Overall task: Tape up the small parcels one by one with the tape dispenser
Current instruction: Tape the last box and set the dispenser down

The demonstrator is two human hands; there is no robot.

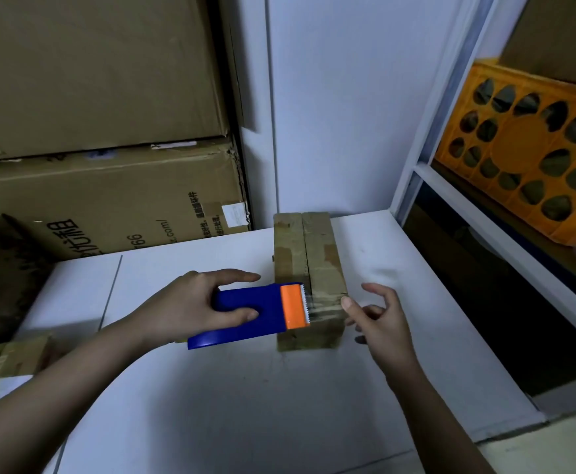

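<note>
Your left hand (190,304) grips the tape dispenser (259,311) against the parcel (308,268). Your right hand (380,319), fingers spread, steadies the parcel's near corner on the tabletop (245,405).

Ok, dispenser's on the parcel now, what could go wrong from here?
1. The left hand holds the tape dispenser low on the near end of the parcel, so the strip may miss the centre seam.
2. The right hand touches the parcel only with a thumb tip, so it could slide on the white table.
3. The serrated blade sits close to that thumb.
</note>
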